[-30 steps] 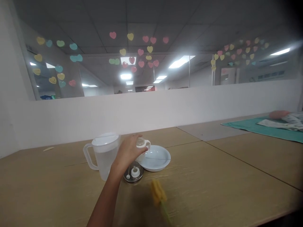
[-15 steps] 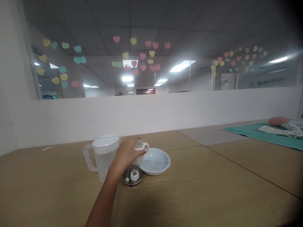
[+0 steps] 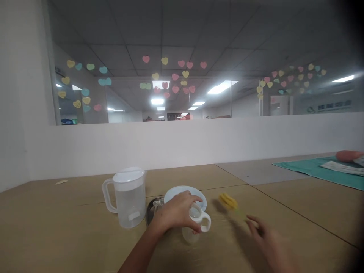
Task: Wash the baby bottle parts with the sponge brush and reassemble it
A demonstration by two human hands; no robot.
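My left hand [image 3: 182, 210] is wrapped around a clear baby bottle [image 3: 191, 236] with a white handle, its open mouth facing up. It is in front of the white bowl [image 3: 184, 188], partly covering it. My right hand [image 3: 260, 231], smeared by motion, pinches the handle of a yellow sponge bottle brush [image 3: 228, 201] to the right of the bottle. Its yellow head points up and left, apart from the bottle. Behind my left wrist lies a dark round metal dish [image 3: 149, 214] with clear and white small parts in it, mostly hidden by my arm.
A lidded plastic pitcher [image 3: 129, 201] with its handle to the left stands left of the dish. At the far right lies a green cloth [image 3: 307, 167] with patterned fabric and a pinkish object [image 3: 348, 155] on it. A white wall [image 3: 170, 142] with a window borders the table's back.
My left hand has carried the bottle right and nearer, away from over the metal dish. My right hand has come into view holding the yellow brush. The view has shifted slightly.
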